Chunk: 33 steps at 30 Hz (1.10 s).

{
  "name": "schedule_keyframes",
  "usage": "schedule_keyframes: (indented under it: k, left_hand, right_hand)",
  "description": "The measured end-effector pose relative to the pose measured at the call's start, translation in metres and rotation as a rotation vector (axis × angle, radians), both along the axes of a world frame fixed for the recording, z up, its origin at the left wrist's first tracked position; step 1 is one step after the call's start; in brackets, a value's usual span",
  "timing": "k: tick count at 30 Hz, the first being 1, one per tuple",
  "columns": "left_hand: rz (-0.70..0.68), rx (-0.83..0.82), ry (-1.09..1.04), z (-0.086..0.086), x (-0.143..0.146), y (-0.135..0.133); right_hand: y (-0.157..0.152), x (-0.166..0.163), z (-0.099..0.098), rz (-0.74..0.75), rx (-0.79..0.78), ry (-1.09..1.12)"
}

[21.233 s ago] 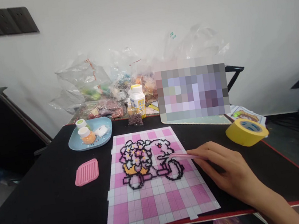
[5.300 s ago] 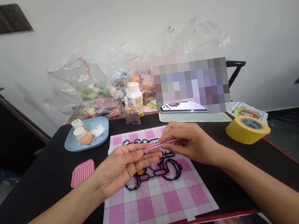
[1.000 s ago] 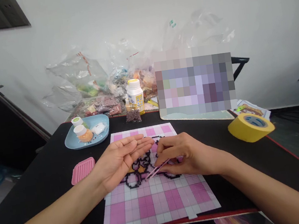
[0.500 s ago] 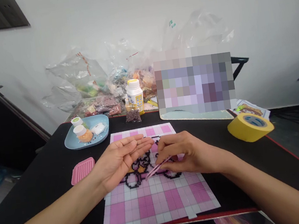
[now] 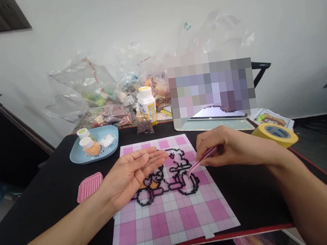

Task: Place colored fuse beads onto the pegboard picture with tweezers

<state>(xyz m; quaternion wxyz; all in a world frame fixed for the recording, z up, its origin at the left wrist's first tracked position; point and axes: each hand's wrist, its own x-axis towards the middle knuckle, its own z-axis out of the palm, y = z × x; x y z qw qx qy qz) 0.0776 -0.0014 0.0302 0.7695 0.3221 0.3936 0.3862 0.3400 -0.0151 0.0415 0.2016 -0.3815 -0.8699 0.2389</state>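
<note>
A pink-and-white checked pegboard (image 5: 175,213) lies on the black table, bearing a black-outlined bead picture (image 5: 174,173) of a figure on wheels with flowers. My left hand (image 5: 131,175) hovers palm up over the picture's left part, fingers stretched out flat; whether small beads rest on the palm I cannot make out. My right hand (image 5: 230,148) is closed on pink tweezers (image 5: 200,162), whose tips point down-left at the right side of the picture.
A blue dish (image 5: 107,150) holds small bead jars at the back left. A pink ridged tray (image 5: 90,186) lies left of the board. A white bottle (image 5: 147,105), bead bags (image 5: 103,98) and a yellow tape roll (image 5: 276,133) stand behind and right.
My right hand has drawn back to the right with the tweezers, from the picture's middle to its right edge. The left hand has stayed palm up in place.
</note>
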Motion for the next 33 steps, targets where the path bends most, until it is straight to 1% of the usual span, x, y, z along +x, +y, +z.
schedule_keyframes:
  k: [23,33]
  left_hand:
    - [0.001,-0.012,-0.028,0.0015,-0.0008,-0.0016]
    - [-0.029,-0.004,-0.013,0.0020,0.0010,-0.0019]
  right_hand:
    - [0.0030,-0.0011,-0.0035,0.010,-0.079,-0.002]
    - [0.0028,-0.0003,-0.0041,0.016,-0.055,0.000]
